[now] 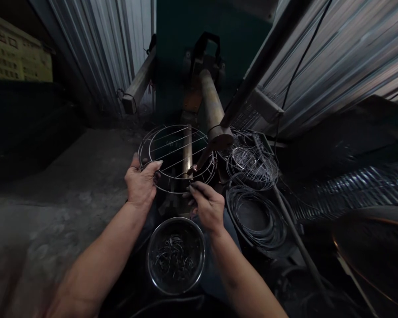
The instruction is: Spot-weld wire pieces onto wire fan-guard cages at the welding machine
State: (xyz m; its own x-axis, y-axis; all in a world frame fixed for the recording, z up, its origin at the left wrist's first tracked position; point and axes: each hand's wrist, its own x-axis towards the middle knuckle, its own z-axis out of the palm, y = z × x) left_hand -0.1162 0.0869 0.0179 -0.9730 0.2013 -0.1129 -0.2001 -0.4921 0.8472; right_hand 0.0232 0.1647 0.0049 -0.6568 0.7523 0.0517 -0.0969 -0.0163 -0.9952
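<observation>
My left hand [141, 179] grips the left rim of a round wire rack [172, 155], thumb on top and fingers beneath. The rack has two wire rings with straight bars across the inner one. At the rack's near edge my right hand [207, 204] is closed in a pinch; whatever lies between its fingertips is too small to make out. Just above those fingertips, the copper-coloured tip [192, 169] of a machine's upper arm meets the rack. A metal post [187, 150] stands below it. Under my hands, a round metal bowl [151, 269] holds many short bent wire pieces [175, 256].
A thick horizontal machine arm [215, 104] reaches toward me from a dark green cabinet [175, 26]. To the right lie stacked wire racks [252, 163] and wire rings [234, 212], with a long rod [290, 225] beside them. A yellow crate [20, 57] stands far left.
</observation>
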